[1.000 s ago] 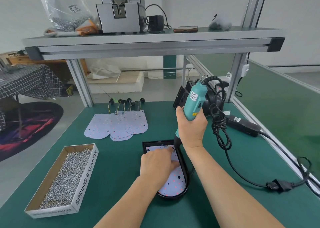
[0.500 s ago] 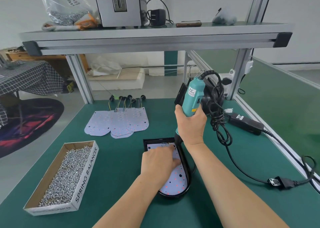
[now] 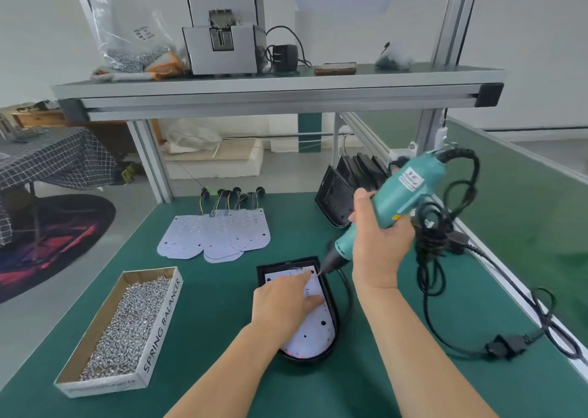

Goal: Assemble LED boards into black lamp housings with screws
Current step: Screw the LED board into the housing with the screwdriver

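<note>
In right grip (image 3: 378, 245), centre-right of frame: clenched round mid-body of teal elec. screwdriver (image 3: 404, 195), tilted, bit pointing down-left, tip at or just above upper-right corner of LED board (image 3: 313, 335). At left grip (image 3: 283, 303), centre of frame: released, flat, fingers (image 3: 304, 277) stretched out and pressing on upper half of board, index tip just beside bit. Cannot tell whether a screw sits under that fingertip; too small.

Seated inside black lamp housing (image 3: 334, 316), that board, lower centre, flat on green tabletop (image 3: 222, 306). Judged: screw-driving step at an upper corner, more holes prob. left to do.

Handling, as judgement:
- Board: thin, light, fairly stiff, LEDs on top face. Press on bare spots, lift by edges only.
- Housing: rigid, light, apt to slide under driver push. Hold down by rim or via board.
- Loose screws (image 3: 127, 319): tiny, slippery. Pinch singly.
- Driver: top-heavy, w/ cable (image 3: 429, 277) dragging to right. Hold mid-body, keep bit square to hole or risk slip and scratched board.

Further out: open carton (image 3: 162, 322) holding those screws, lower left. Spare boards (image 3: 216, 236) w/ wire tails, centre-left. Stack of housings (image 3: 337, 201) leaning behind driver, centre-right. Shelf (image 3: 254, 90) across upper frame.
</note>
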`<state>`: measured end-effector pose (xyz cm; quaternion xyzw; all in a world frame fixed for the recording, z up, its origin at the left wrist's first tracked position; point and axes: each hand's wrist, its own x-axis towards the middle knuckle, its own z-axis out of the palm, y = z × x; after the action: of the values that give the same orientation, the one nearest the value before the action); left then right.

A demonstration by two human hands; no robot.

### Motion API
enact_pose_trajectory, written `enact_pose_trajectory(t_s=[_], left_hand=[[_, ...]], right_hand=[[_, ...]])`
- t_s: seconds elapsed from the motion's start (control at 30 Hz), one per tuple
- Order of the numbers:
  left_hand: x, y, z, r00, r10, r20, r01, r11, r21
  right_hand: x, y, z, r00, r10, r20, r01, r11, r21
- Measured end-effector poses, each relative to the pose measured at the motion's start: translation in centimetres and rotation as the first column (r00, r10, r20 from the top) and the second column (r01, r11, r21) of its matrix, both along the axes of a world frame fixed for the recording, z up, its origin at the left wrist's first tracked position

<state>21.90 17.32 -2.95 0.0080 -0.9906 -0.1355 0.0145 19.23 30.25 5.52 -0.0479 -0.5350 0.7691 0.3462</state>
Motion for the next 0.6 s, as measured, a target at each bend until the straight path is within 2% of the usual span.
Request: enact_pose_trajectory(t_s=[0.07, 0.13, 0.2, 0.23, 0.27, 0.3, 0.33, 0.37, 0.4, 0.43, 0.47, 0.6], left_hand=[[0.4, -0.7, 0.1, 1.000, 0.015, 0.022, -0.017, 0.994, 0.111], [0.6, -1.3, 0.4, 0.999, 0.008, 0.047, -0.022, 0.957, 0.288], [1.0, -1.9, 0.8, 0.997, 0.045, 0.066, -0.072, 0.862, 0.502], [1.3, -2.4, 1.0, 0.991, 0.105, 0.088, -0.137, 0.763, 0.632], [1.7, -2.9, 1.3, 0.976, 0.166, 0.144, -0.215, 0.583, 0.783], [2.1, -3.4, 1.6, 0.955, 0.190, 0.227, -0.278, 0.312, 0.909], [2.6, -3.7, 2.1, 0.937, 0.166, 0.308, -0.311, -0.008, 0.950], [3.1, -4.1, 2.4, 0.930, 0.120, 0.349, -0.305, -0.280, 0.910], [3.6, -4.5, 2.6, 0.930, 0.078, 0.359, -0.290, -0.444, 0.848], [4.1, -4.7, 2.7, 0.934, 0.046, 0.355, -0.281, -0.521, 0.806], [4.7, -4.9, 2.8, 0.940, 0.021, 0.341, -0.275, -0.549, 0.789], [6.3, -4.4, 2.2, 0.937, -0.004, 0.348, -0.294, -0.545, 0.785]], right_hand=[[1.1, 0.8, 0.0, 0.999, -0.023, 0.034, 0.027, 0.994, -0.105], [2.0, 1.4, -0.5, 0.994, -0.032, 0.103, 0.050, 0.982, -0.181], [2.8, 1.8, -1.2, 0.986, -0.011, 0.165, 0.056, 0.961, -0.269], [3.1, 1.9, -1.5, 0.981, 0.006, 0.193, 0.055, 0.949, -0.310], [3.5, 1.9, -1.6, 0.976, 0.023, 0.216, 0.052, 0.940, -0.338], [3.8, 1.9, -1.7, 0.972, 0.039, 0.230, 0.046, 0.935, -0.352], [4.1, 1.9, -1.8, 0.969, 0.052, 0.240, 0.037, 0.935, -0.354], [4.4, 1.8, -2.0, 0.967, 0.066, 0.247, 0.025, 0.937, -0.349], [4.6, 1.7, -2.0, 0.965, 0.084, 0.250, 0.007, 0.939, -0.344], [5.0, 1.5, -2.1, 0.964, 0.104, 0.245, -0.014, 0.939, -0.343], [5.3, 1.4, -2.1, 0.964, 0.120, 0.236, -0.032, 0.938, -0.345], [6.3, 0.5, -2.1, 0.980, 0.084, 0.181, -0.024, 0.950, -0.311]])
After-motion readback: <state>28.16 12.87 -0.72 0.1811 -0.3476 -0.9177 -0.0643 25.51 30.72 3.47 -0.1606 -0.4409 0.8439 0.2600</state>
